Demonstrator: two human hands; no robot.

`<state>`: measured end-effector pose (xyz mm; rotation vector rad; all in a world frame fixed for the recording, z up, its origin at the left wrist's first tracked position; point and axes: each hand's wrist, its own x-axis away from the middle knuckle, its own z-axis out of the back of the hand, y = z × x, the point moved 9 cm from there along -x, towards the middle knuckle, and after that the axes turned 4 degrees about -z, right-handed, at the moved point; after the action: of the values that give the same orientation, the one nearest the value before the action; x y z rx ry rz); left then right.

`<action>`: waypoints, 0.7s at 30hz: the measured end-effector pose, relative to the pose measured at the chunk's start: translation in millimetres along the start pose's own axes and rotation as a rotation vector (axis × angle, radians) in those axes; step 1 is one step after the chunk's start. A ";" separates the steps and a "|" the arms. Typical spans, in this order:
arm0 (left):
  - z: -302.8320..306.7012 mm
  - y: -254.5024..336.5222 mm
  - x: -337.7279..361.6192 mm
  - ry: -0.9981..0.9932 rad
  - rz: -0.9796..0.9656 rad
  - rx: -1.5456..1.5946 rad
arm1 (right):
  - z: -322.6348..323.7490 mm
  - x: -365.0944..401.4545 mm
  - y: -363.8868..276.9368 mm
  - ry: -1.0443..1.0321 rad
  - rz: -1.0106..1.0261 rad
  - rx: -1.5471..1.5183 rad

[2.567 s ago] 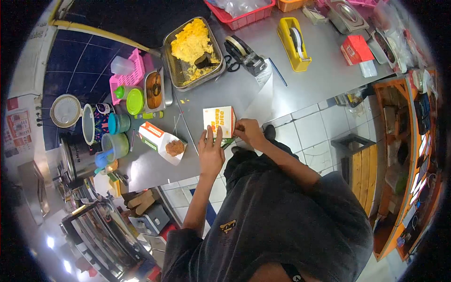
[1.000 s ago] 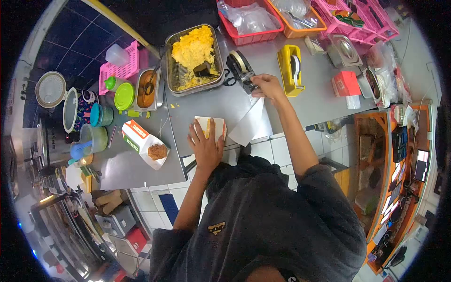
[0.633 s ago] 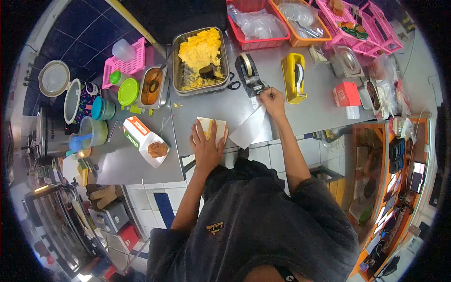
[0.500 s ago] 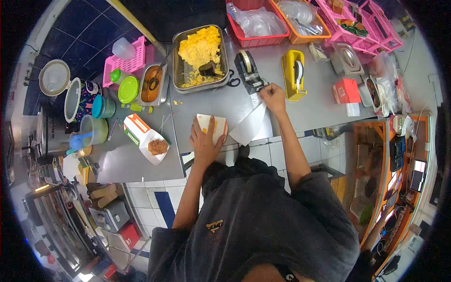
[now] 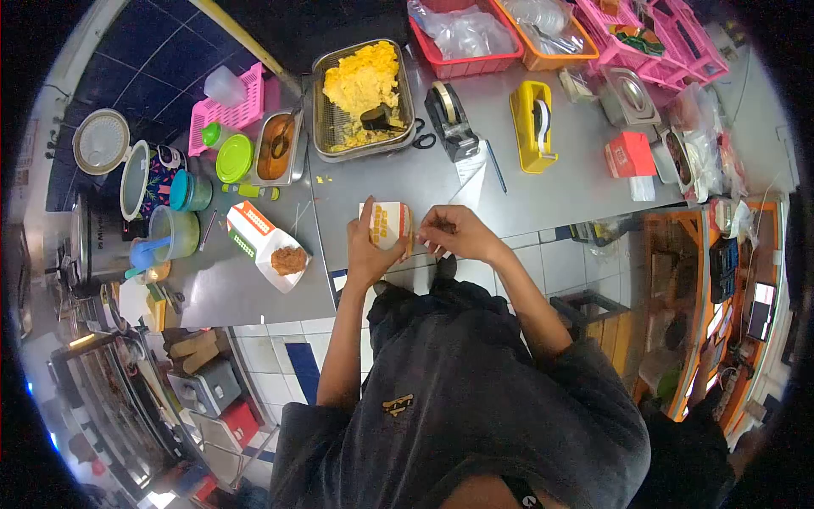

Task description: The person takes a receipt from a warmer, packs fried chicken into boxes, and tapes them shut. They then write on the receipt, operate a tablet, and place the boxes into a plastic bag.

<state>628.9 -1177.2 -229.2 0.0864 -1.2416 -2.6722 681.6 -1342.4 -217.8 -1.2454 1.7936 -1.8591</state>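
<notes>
A small white paper food box with orange print (image 5: pixel 387 224) stands at the near edge of the steel counter (image 5: pixel 543 191). My left hand (image 5: pixel 366 252) grips its left side. My right hand (image 5: pixel 448 231) is closed at the box's right edge, fingertips pinched against it; whether a strip of tape is between them is too small to tell. A black tape dispenser (image 5: pixel 449 111) stands farther back, with a white paper sheet (image 5: pixel 471 170) lying in front of it.
An open box with a fried piece (image 5: pixel 273 248) lies to the left. A metal tray of yellow crumbs (image 5: pixel 362 86), a sauce pan (image 5: pixel 275 146), a yellow tape dispenser (image 5: pixel 532 125), red and pink baskets (image 5: pixel 465 36) and green tubs (image 5: pixel 174 231) crowd the counter.
My right hand has come back from the black tape dispenser to the right edge of the box. My left hand has shifted from lying flat on the box to gripping its side.
</notes>
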 end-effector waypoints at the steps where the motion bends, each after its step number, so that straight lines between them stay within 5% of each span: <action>1: -0.6 2.7 0.6 -0.009 -0.043 0.101 | -1.9 -1.0 2.9 0.003 0.000 -0.003; 14: -1.7 36.2 14.0 -0.100 -0.049 0.261 | 1.9 13.8 -2.3 0.132 -0.109 0.092; 19: -19.4 54.2 20.5 -0.276 0.136 0.858 | 25.3 32.6 -4.8 0.288 -0.219 0.248; 21: -29.3 52.1 22.8 -0.337 0.160 0.906 | 19.3 32.5 16.7 0.158 -0.171 -0.057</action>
<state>618.4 -1236.6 -207.8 -0.3312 -2.3421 -1.8343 670.3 -1381.8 -223.2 -1.3442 1.8848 -2.0651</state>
